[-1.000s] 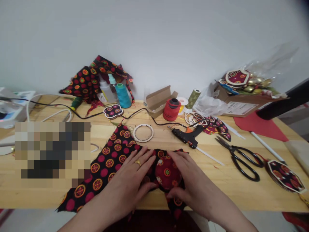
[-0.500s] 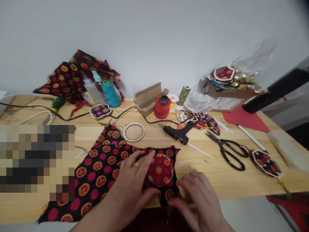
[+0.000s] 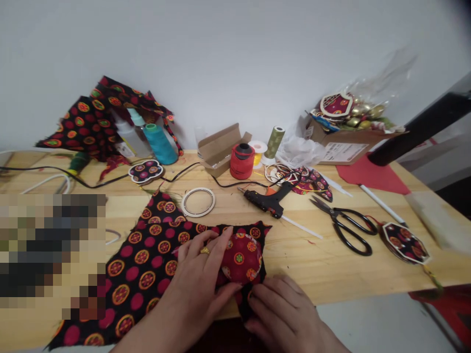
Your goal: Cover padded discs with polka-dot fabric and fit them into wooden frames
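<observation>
A black cloth with red and orange dots [image 3: 147, 255] lies spread on the wooden table [image 3: 331, 260]. On its right end sits a round red fabric-covered piece [image 3: 241, 256]. My left hand [image 3: 200, 279], a ring on one finger, lies on the cloth with fingers stretched along the round piece's left side and thumb under its lower edge. My right hand [image 3: 283, 309] is curled at the table's front edge just below the round piece, its fingers pinching the cloth's hanging edge.
A black glue gun [image 3: 268, 201] with a glue stick, black scissors [image 3: 348, 225] and a wooden ring [image 3: 198, 201] lie behind the cloth. Thread spools, bottles, a small cardboard box [image 3: 219, 149], more patterned cloth and a box of ornaments [image 3: 349, 137] line the wall. A blurred patch covers the left.
My right hand slid off the round piece's right side down to the front edge of the table. My left hand stayed on the piece. The view shifted right.
</observation>
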Tool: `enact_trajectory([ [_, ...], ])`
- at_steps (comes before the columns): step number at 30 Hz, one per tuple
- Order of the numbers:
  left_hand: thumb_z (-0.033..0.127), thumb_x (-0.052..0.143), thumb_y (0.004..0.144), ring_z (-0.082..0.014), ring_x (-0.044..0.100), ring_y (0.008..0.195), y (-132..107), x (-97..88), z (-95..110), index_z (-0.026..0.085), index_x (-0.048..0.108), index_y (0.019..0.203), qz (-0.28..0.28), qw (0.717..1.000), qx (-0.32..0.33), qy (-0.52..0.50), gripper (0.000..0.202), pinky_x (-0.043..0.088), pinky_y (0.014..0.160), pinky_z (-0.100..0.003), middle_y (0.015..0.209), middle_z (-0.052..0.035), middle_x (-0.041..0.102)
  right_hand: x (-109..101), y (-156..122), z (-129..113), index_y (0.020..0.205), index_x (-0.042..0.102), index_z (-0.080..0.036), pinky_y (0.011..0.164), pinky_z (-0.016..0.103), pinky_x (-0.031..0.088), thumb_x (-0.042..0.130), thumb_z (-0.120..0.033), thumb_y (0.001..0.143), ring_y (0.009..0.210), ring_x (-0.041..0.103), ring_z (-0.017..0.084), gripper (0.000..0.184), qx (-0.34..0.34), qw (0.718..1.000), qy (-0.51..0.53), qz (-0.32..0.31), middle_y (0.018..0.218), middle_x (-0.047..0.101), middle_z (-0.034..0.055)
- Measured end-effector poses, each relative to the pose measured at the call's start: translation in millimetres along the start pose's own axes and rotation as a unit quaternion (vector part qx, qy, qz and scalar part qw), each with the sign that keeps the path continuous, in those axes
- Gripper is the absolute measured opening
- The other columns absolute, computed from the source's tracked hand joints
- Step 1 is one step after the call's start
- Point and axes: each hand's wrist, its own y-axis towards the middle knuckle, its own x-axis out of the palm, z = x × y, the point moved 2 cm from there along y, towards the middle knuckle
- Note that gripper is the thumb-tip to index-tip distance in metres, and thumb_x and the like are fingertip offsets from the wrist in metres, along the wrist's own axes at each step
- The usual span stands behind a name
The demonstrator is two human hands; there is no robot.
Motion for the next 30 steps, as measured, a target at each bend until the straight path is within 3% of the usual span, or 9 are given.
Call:
enact_trajectory([
  [9,0.031,0.066,0.081,-0.0328,0.044,0.118,1.6,-1.1,1.8,0.023,0.020,0.147,-0.005,1.000,0.000,0.007,0.081,0.032,0.096,-0.050,0.127,-0.0123,0.061,-0.8,-0.1,-0.2,0.092,0.068,-0.009,0.069,0.032,0.055,0.060,-0.017,0.088,0.077,0.065,0.020,0.012,0.008,1.000,0.006,-0.011,0.085,0.074,0.0086],
  [14,0.033,0.068,0.079,-0.0335,0.043,0.118,2.6,-7.1,4.5,0.016,0.027,0.144,0.028,0.998,0.039,0.039,0.079,0.033,0.094,-0.048,0.132,-0.0138,0.058,-2.5,2.6,0.0,0.091,0.068,-0.010,0.067,0.032,0.056,0.057,-0.017,0.090,0.074,0.065,0.020,0.013,0.018,1.000,-0.001,-0.016,0.083,0.074,0.0072],
  [19,0.017,0.057,0.087,-0.0286,0.041,0.125,-3.0,-7.8,10.0,0.026,0.051,0.127,0.040,0.994,0.099,0.030,0.041,0.030,0.098,-0.046,0.139,-0.0042,0.055,3.5,1.5,-0.1,0.089,0.068,-0.010,0.064,0.032,0.056,0.056,-0.017,0.090,0.071,0.065,0.020,0.015,0.010,1.000,-0.012,-0.005,0.081,0.074,0.0072],
  [22,0.014,0.055,0.088,-0.0265,0.045,0.123,-7.1,-1.2,8.9,0.027,0.055,0.123,0.024,0.994,0.105,0.017,0.038,0.032,0.098,-0.046,0.135,-0.0024,0.059,3.1,2.6,-1.7,0.088,0.068,-0.012,0.063,0.031,0.056,0.055,-0.021,0.091,0.069,0.065,0.019,0.016,0.011,1.000,-0.010,-0.006,0.080,0.075,0.0058],
  [25,0.015,0.056,0.088,-0.0263,0.048,0.122,-8.6,4.5,3.2,0.029,0.056,0.123,0.030,0.995,0.100,0.008,0.038,0.033,0.097,-0.047,0.133,-0.0025,0.061,-15.4,6.5,4.0,0.091,0.066,-0.014,0.066,0.029,0.056,0.055,-0.021,0.092,0.073,0.066,0.018,0.013,0.009,1.000,0.010,-0.001,0.084,0.075,0.0060],
  [27,0.017,0.058,0.087,-0.0268,0.050,0.120,-8.2,6.8,-0.5,0.030,0.057,0.123,0.035,0.993,0.109,0.007,0.038,0.034,0.094,-0.048,0.132,-0.0024,0.062,-40.3,8.8,20.3,0.094,0.065,-0.016,0.070,0.029,0.055,0.050,-0.017,0.092,0.079,0.067,0.017,0.015,0.025,1.000,-0.007,0.005,0.085,0.074,0.0073],
  [29,0.018,0.060,0.085,-0.0277,0.052,0.118,-7.4,8.2,-3.3,0.032,0.058,0.122,0.044,0.994,0.103,0.008,0.039,0.033,0.093,-0.048,0.131,-0.0022,0.063,-73.1,9.1,50.8,0.093,0.064,-0.018,0.075,0.035,0.054,0.046,-0.012,0.090,0.086,0.067,0.022,0.018,0.087,0.989,-0.111,0.035,0.089,0.073,0.0099],
  [30,0.020,0.060,0.085,-0.0282,0.052,0.118,-7.0,8.7,-4.3,0.033,0.058,0.121,0.048,0.994,0.094,0.005,0.038,0.033,0.093,-0.048,0.131,-0.0021,0.063,-91.4,7.8,71.3,0.088,0.063,-0.018,0.071,0.036,0.053,0.050,-0.016,0.090,0.081,0.067,0.023,0.014,0.163,0.964,-0.196,0.068,0.085,0.072,0.0107],
])
